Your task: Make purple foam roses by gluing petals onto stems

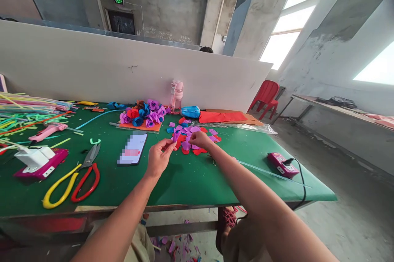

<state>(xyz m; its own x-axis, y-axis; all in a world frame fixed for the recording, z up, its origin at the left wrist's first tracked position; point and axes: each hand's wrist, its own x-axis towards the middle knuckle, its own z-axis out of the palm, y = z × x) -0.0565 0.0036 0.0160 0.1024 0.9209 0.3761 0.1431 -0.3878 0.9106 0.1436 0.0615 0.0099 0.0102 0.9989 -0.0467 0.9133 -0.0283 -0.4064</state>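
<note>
My left hand [159, 156] is closed in a pinch on a purple paper petal [176, 135], held just above the green table. My right hand [200, 140] has its fingers pressed together over a loose pile of purple and red paper petals [185, 146]; whether anything is between those fingertips is hidden. Behind the pile lie a blue wrapped roll [190, 111] and red paper sheets [221, 117]. Finished paper flowers [143, 113] in purple, red and blue are heaped on an orange sheet [138, 126] to the left.
Scissors [88, 167], a phone [133, 149], a pink glue gun [47, 131] and a power strip [43, 163] lie leftward, with many coloured sticks [33, 104] behind. A pink bottle [176, 96] stands by the white partition [123, 65]. Another corded socket [282, 165] sits at right.
</note>
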